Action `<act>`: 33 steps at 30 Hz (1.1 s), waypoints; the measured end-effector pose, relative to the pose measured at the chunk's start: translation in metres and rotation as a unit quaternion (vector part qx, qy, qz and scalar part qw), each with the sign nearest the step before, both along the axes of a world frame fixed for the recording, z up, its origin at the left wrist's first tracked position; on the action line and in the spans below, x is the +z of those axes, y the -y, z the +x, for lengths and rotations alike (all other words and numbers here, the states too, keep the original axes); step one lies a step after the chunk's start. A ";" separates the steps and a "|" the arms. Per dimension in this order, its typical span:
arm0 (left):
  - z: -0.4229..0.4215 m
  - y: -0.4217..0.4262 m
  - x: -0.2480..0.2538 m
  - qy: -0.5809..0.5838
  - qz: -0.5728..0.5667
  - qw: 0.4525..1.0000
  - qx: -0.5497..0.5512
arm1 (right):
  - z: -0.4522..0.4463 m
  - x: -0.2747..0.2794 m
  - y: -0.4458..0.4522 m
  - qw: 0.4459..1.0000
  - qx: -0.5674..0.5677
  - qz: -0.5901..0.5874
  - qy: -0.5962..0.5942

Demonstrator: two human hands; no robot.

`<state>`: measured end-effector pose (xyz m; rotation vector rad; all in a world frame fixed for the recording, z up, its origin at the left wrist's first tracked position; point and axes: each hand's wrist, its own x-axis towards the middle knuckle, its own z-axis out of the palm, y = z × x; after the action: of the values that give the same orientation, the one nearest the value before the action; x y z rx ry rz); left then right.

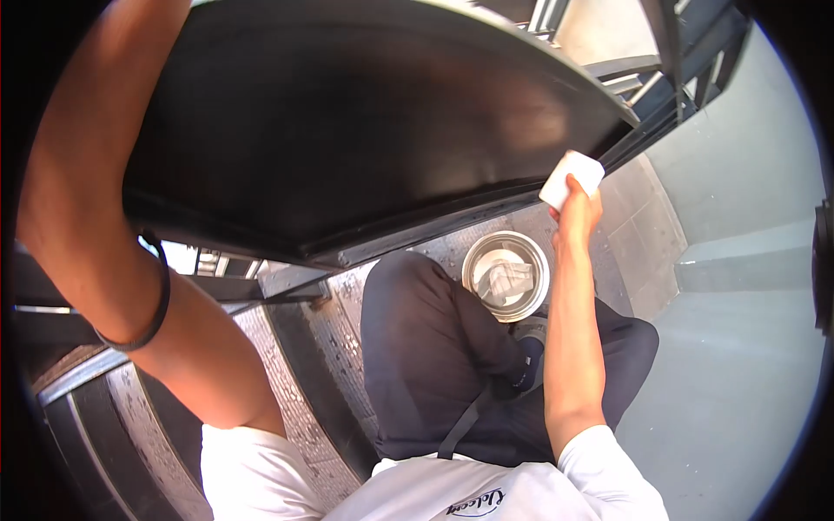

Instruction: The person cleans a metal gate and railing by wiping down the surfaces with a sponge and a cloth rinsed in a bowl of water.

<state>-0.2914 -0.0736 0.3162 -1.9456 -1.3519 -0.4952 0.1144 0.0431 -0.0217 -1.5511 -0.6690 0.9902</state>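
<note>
My right hand point(577, 207) is closed around a white rectangular sponge point(572, 177), thumb lying across its face. It is raised in front of the lower right corner of a large black panel point(365, 122); whether the sponge touches the panel, I cannot tell. My left arm point(82, 148), with a dark band near the elbow, stretches up past the panel's left end, and the hand itself lies outside the picture. Below my right hand, a round metal bucket point(539, 300) stands by my legs, with a greyish cloth-like piece point(508, 280) and pale liquid inside.
I sit with bent legs point(408, 347) on textured metal steps point(291, 391), which drop away at the left. A grey-blue wall point(747, 347) rises close on my right. Dark metal railing bars point(686, 52) stand at the upper right. Tiled floor point(638, 226) lies beyond the bucket.
</note>
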 end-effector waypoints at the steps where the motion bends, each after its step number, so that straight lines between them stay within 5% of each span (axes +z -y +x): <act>1: -0.005 -0.002 0.004 0.000 -0.014 1.000 -0.026 | 0.000 -0.012 -0.022 0.997 -0.039 0.036 0.051; 2: -0.003 -0.001 0.016 0.019 -0.045 0.997 -0.066 | 0.001 -0.022 -0.037 0.990 -0.075 0.068 0.103; 4: 0.003 0.004 0.008 -0.056 0.013 0.997 0.061 | -0.028 0.015 -0.027 0.975 -0.113 0.085 0.172; 6: 0.013 0.003 -0.011 -0.007 0.061 0.993 0.097 | -0.065 0.032 -0.004 0.955 -0.113 0.132 0.239; 10: 0.060 0.008 -0.009 -0.028 0.132 0.962 0.239 | -0.139 0.040 0.068 0.891 -0.005 0.398 0.218; 15: 0.119 0.014 -0.004 -0.070 0.176 0.913 0.361 | -0.145 0.011 0.081 0.819 0.088 0.511 0.247; 20: 0.115 0.022 -0.005 -0.084 0.179 0.896 0.398 | -0.068 -0.002 0.009 0.920 -0.007 0.344 0.189; 26: 0.105 0.022 -0.005 -0.088 0.179 0.892 0.406 | 0.032 -0.080 -0.105 0.926 -0.168 0.182 0.285; 28: 0.103 0.022 -0.003 -0.090 0.179 0.891 0.408 | 0.033 -0.069 -0.105 0.940 -0.187 0.032 0.283; 33: 0.097 0.025 -0.002 -0.101 0.178 0.887 0.415 | -0.032 -0.035 -0.053 0.946 -0.173 0.109 0.252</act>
<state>-0.1941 -0.0985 0.3141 -0.9514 -1.6505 -0.0943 0.0828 0.0965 -0.0571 -1.6599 -0.7888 0.2405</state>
